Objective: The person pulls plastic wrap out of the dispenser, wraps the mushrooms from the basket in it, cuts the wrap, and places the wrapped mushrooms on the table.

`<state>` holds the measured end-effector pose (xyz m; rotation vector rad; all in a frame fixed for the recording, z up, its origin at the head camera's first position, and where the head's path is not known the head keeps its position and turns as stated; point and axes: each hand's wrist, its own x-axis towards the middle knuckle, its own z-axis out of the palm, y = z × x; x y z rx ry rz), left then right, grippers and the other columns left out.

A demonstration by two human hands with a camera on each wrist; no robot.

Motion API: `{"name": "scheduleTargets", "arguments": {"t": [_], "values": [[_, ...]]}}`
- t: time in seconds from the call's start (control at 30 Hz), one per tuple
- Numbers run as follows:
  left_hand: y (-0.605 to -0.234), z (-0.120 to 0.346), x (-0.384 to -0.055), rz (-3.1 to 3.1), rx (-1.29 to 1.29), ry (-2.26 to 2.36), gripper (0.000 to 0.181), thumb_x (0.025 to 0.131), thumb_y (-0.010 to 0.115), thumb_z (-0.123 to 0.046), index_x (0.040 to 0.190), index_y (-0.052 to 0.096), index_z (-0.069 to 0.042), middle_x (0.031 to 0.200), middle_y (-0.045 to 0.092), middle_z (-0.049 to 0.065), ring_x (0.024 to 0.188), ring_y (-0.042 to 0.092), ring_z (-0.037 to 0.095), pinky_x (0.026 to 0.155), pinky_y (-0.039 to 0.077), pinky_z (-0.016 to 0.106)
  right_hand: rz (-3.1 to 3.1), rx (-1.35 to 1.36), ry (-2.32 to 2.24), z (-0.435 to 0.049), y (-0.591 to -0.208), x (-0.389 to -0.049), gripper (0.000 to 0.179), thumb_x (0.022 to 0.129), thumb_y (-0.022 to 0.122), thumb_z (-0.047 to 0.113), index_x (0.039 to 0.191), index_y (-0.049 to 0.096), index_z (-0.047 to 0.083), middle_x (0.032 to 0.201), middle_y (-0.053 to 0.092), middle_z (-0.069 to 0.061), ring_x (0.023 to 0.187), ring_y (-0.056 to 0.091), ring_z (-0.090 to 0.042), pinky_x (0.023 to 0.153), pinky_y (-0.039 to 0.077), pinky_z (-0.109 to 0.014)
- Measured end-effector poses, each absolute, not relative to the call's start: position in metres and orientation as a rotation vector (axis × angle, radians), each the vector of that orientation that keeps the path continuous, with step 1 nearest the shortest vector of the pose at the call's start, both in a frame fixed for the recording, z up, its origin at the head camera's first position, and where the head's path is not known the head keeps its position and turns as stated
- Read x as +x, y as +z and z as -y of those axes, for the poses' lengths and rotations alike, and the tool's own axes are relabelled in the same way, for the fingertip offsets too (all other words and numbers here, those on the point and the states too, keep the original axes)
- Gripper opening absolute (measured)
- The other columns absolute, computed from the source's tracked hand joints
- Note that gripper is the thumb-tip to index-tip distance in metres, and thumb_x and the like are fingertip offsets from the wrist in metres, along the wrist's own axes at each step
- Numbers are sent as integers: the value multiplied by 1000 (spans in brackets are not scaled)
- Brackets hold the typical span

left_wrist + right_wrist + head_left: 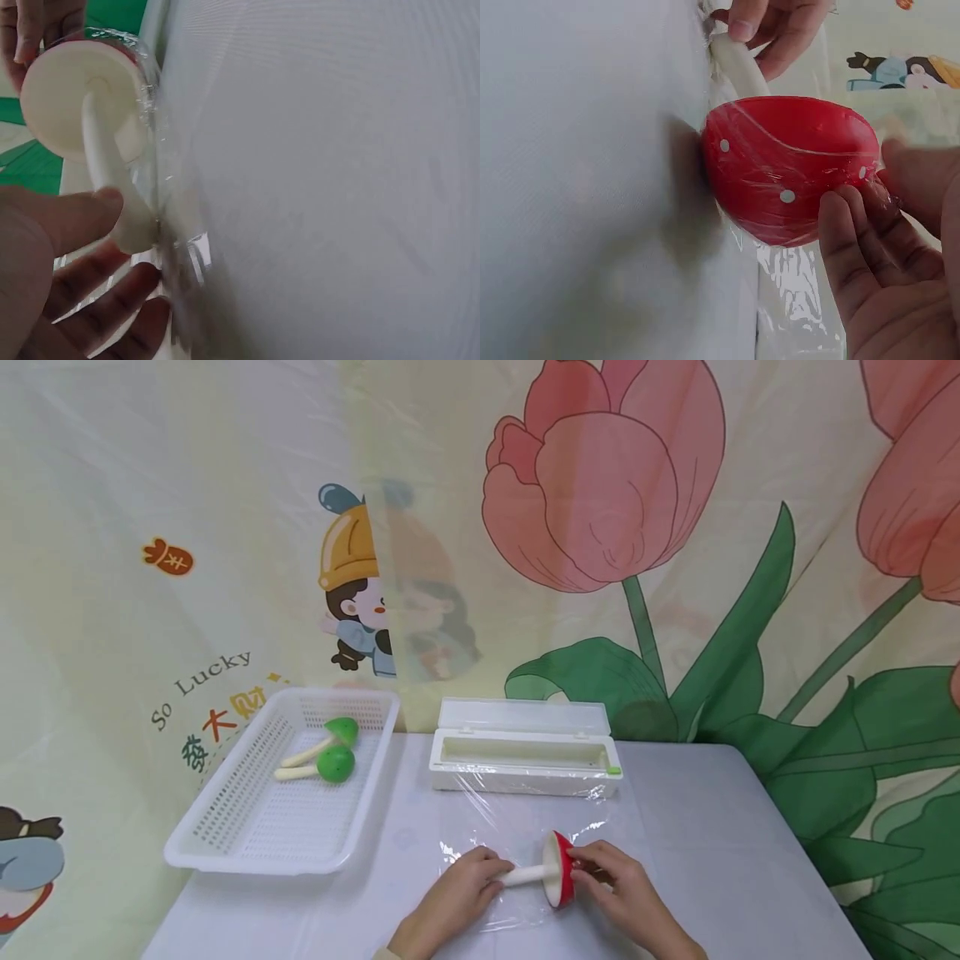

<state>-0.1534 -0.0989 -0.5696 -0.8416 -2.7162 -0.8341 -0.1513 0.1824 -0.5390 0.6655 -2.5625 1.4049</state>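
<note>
A toy mushroom with a red, white-dotted cap (pixel 566 870) and a pale stem (pixel 525 875) lies sideways over a sheet of cling film (pixel 517 914). My left hand (pixel 463 885) pinches the stem's end between thumb and fingers, seen closely in the left wrist view. On the cap's rounded side, my right hand (pixel 621 887) has its fingertips against the red surface and pinches cling film at the edge. In the right wrist view, clear film (pixel 787 169) stretches wrinkled over the cap.
Behind the hands stands a white cling film box (pixel 525 783), its lid raised and a green slider at the right; film runs from it toward me. At left, a white plastic basket (pixel 258 858) holds two green-capped toy mushrooms (pixel 336 764). A printed curtain hangs behind the table (pixel 697 827).
</note>
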Motion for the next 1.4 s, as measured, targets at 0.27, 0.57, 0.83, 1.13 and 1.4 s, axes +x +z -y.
{"name": "scheduleTargets", "arguments": {"t": [0.27,0.57,0.83,1.13,1.4], "values": [[-557,134,-130,2960,-704,-753,51,67,91,-45,105,63,-25,99,57,-13,89,51,4,75,48,28,2672,560,1277,-157,-534,-159,33,77,91,18,106,76,12,90,59,7,73,56,-6,64,55,-19],[-564,148,-121,2922,-834,-587,18,79,86,-33,77,69,-29,79,48,-19,76,38,-1,65,35,18,2745,490,1213,-149,-530,-163,33,76,92,15,105,76,10,89,58,7,73,54,-5,63,53,-18],[-555,134,-144,2658,-720,-495,15,81,85,-23,84,70,-24,78,59,-15,74,52,4,63,43,20,2782,433,1209,-147,-527,-163,33,77,92,18,106,77,11,90,58,6,73,54,-8,63,52,-17],[-553,97,-180,2714,-385,-1126,2,96,69,-8,94,69,-8,70,69,-4,57,52,-3,50,45,17,2728,368,1180,-145,-530,-165,35,84,86,16,116,76,7,106,64,2,83,59,-9,70,56,-20],[-564,90,-160,2714,-506,-1285,50,86,69,-8,134,56,-7,95,78,-1,82,66,4,72,55,25,2651,349,1224,-152,-540,-166,45,92,75,5,133,59,6,118,70,-2,98,65,-15,74,57,-24]]}}
